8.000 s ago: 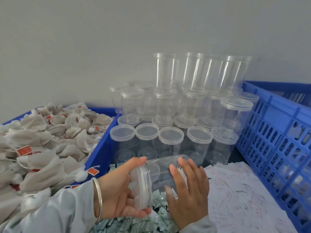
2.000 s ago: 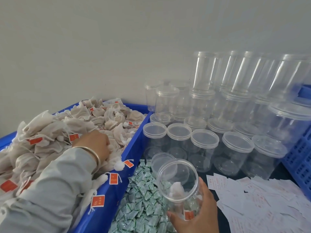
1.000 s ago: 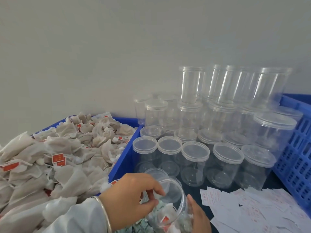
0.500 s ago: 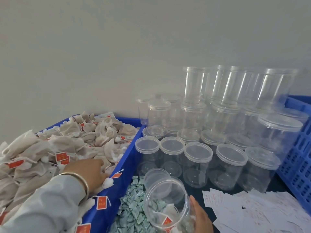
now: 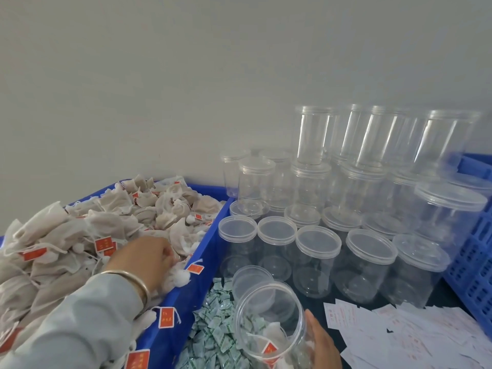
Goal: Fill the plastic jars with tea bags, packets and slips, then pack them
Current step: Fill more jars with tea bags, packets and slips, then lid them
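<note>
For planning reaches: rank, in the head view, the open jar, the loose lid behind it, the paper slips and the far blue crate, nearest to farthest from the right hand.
1. open jar: held in the right hand.
2. paper slips: just right.
3. loose lid: behind the jar, upper left.
4. blue crate: far right edge.

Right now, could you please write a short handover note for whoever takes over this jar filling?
Left hand: in the blue crate of white tea bags, fingers curled into the pile.
Right hand: holds the open clear plastic jar, tilted.
Done: a few tea bags in that jar; its lid lies off.
Left: more bags, green packets, a white paper slip, lid, packing. Lidded empty jars wait behind.
</note>
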